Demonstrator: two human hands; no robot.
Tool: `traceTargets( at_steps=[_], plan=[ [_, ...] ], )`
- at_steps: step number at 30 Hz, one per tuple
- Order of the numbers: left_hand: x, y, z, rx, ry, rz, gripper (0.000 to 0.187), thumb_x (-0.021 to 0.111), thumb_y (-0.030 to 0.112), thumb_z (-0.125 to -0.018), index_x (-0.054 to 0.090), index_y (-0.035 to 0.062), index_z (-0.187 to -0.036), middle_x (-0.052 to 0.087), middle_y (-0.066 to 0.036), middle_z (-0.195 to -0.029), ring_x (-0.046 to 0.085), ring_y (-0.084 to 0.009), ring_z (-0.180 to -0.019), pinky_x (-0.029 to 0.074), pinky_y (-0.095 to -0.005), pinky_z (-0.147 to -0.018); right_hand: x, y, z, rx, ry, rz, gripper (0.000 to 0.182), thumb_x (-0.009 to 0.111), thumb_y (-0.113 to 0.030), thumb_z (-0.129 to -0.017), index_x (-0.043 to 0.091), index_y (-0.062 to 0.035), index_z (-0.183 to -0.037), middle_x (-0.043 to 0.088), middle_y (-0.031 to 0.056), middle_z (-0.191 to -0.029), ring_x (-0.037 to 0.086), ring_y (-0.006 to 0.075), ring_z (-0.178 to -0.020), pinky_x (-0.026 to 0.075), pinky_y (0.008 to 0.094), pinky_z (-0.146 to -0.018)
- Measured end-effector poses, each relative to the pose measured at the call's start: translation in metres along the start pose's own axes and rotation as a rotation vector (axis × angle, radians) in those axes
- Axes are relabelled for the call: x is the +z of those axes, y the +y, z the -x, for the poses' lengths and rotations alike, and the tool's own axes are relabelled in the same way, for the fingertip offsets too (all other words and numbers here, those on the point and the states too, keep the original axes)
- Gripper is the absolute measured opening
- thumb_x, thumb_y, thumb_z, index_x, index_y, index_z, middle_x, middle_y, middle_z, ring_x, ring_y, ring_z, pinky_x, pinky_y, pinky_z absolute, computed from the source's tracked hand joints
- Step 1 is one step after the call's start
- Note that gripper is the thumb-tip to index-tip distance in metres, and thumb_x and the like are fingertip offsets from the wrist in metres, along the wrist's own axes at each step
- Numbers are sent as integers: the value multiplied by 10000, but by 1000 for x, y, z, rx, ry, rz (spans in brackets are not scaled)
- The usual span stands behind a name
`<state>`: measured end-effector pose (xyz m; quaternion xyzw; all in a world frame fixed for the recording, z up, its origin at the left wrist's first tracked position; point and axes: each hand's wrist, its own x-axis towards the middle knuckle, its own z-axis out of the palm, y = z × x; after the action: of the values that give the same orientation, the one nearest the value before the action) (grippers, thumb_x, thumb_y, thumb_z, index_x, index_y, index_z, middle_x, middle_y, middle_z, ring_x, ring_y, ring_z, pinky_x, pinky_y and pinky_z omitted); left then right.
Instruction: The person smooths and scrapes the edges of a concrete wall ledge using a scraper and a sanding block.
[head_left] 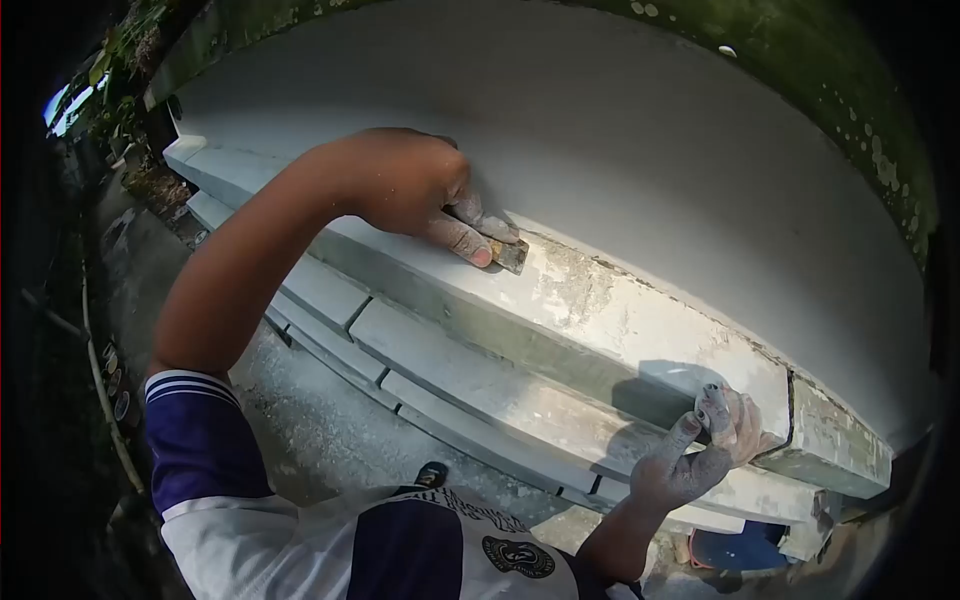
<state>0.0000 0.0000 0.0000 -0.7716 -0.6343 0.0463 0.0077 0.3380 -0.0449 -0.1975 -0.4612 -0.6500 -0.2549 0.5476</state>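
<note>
My left hand [420,190], dusted white at the fingers, grips a small scraper [511,256] with a short, flat, stained blade. The blade rests on the top of a pale stepped ledge [570,285], close to where it meets a grey wall [560,130]. Rough, patchy residue marks the surface just right of the blade. My right hand [710,440], caked in white dust, is held over the ledge near its right end. Its fingers are curled with the thumb close to them; whatever is in them, if anything, is hidden.
Lower steps [430,360] with dark joints run below the ledge. A dusty concrete floor [310,410] lies beneath, with a dark shoe [432,473] on it. A blue container [740,547] sits at the lower right. Plants [130,50] and a thin pole [100,380] are at the left.
</note>
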Motion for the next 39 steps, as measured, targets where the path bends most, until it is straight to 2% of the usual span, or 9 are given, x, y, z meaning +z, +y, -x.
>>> traceTargets(
  at_steps=[5, 8, 12, 20, 26, 28, 34, 37, 39],
  plan=[
    [0, -15, 5, -86, -60, 29, 651, 765, 646, -808, 795, 5, -916, 743, -162, -813, 709, -308, -766, 538, -422, -702, 4, -18, -3, 67, 40, -88, 168, 573, -90, -998, 671, -29, -1119, 674, 111, -1208, 504, 365, -1301, 151, 602, -1221],
    [8, 12, -11, 78, -43, 65, 633, 758, 642, -816, 800, 21, -936, 753, -151, -841, 713, -297, -781, 542, -420, -707, 4, -8, -3, -19, 32, 90, 168, 568, -106, -1005, 670, -30, -1114, 671, 109, -1197, 516, 361, -1284, 146, 607, -1218],
    [2, 34, -15, 122, -7, 90, 658, 756, 664, -789, 804, 36, -978, 758, -150, -846, 719, -287, -776, 549, -415, -708, 1, -10, -4, 21, 6, 59, 160, 570, -119, -1007, 671, -39, -1102, 674, 103, -1198, 524, 358, -1272, 125, 620, -1222],
    [4, -43, 28, -32, 1, 84, 595, 814, 597, -783, 809, 19, -923, 739, -148, -731, 688, -271, -638, 525, -382, -632, 0, -13, -5, 27, 12, 31, 141, 575, -116, -1002, 667, -51, -1088, 687, 99, -1199, 522, 363, -1283, 108, 622, -1233],
    [15, 6, 6, 82, -11, 120, 621, 792, 610, -808, 804, 0, -920, 741, -149, -732, 708, -275, -657, 544, -388, -638, 5, -12, -2, 47, 55, 59, 198, 578, -104, -991, 678, -44, -1151, 668, 102, -1226, 520, 359, -1297, 122, 615, -1230],
    [8, 30, -5, 77, -19, 76, 615, 784, 615, -815, 807, 9, -921, 743, -147, -735, 718, -274, -672, 555, -391, -653, 6, -3, 2, 30, 37, 62, 241, 548, -129, -957, 649, -65, -1167, 644, 120, -1224, 506, 378, -1308, 101, 650, -1226],
    [4, -16, 26, 60, 32, 110, 584, 806, 590, -792, 814, 24, -935, 736, -129, -712, 715, -264, -665, 557, -372, -658, 3, -4, 0, -1, 45, 40, 220, 563, -107, -1004, 673, -40, -1182, 661, 106, -1240, 520, 350, -1293, 155, 595, -1219],
    [11, -38, 35, 33, -39, 128, 590, 802, 600, -779, 817, 32, -939, 718, -132, -679, 642, -250, -581, 499, -386, -594, 5, -5, 0, -17, 61, 37, 211, 561, -110, -1008, 675, -37, -1169, 664, 111, -1231, 522, 351, -1284, 177, 589, -1210],
    [15, -29, 28, 75, -20, 126, 570, 789, 601, -797, 804, 34, -854, 690, -123, -633, 602, -246, -541, 478, -395, -570, 6, -5, 0, -9, 59, 50, 225, 543, -107, -982, 657, -53, -1168, 655, 120, -1225, 516, 362, -1289, 168, 615, -1209]
  ],
)
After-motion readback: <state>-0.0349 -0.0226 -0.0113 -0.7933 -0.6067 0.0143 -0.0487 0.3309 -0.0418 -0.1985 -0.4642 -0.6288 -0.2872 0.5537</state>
